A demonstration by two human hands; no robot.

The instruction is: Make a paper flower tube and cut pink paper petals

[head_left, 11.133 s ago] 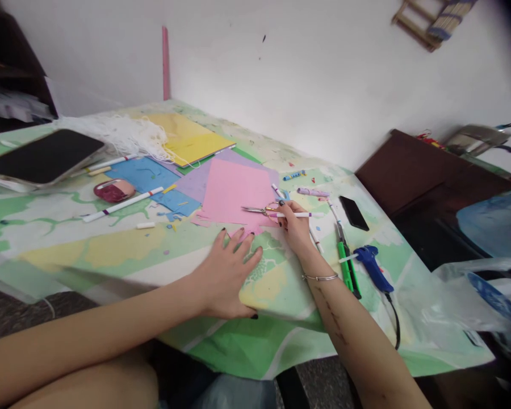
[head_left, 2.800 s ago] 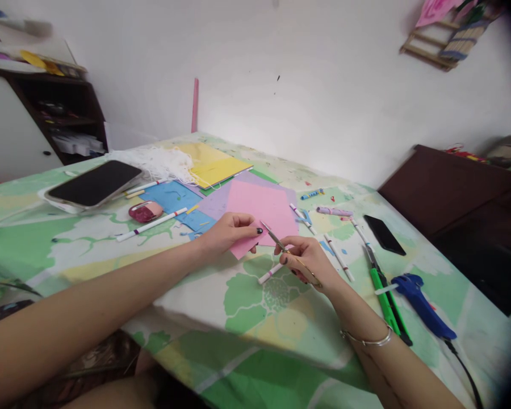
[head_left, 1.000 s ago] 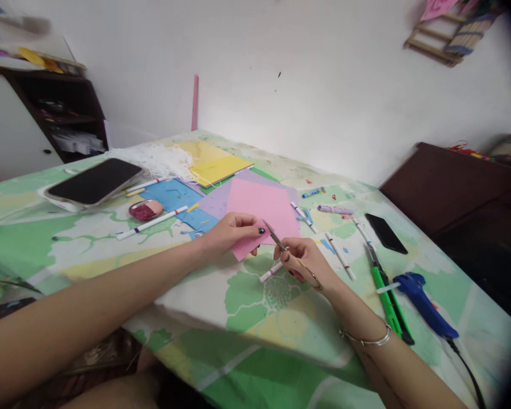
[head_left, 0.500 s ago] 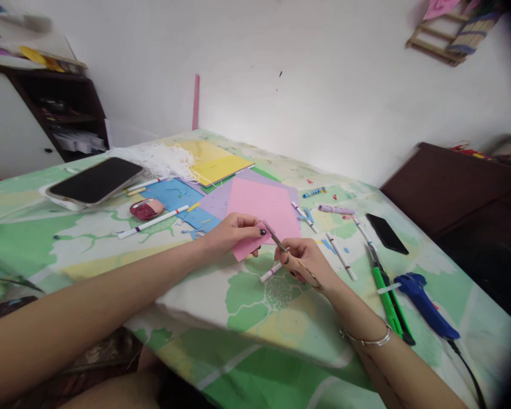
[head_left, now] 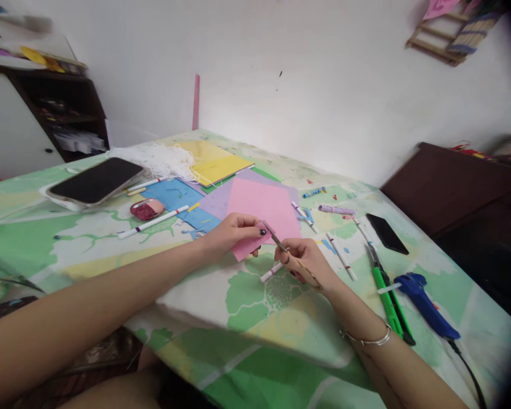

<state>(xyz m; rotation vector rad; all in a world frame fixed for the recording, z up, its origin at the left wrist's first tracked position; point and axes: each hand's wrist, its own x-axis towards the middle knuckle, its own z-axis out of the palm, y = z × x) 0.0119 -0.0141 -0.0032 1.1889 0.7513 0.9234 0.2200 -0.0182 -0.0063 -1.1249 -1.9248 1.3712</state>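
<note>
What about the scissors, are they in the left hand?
No, the scissors are in the right hand, while the left hand holds pink paper.

Head view, facing forward, down across table (head_left: 204, 301)

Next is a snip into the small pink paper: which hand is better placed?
Probably the right hand: it holds the scissors, blades right by the small pink paper. The left hand is busy pinching that paper.
</note>
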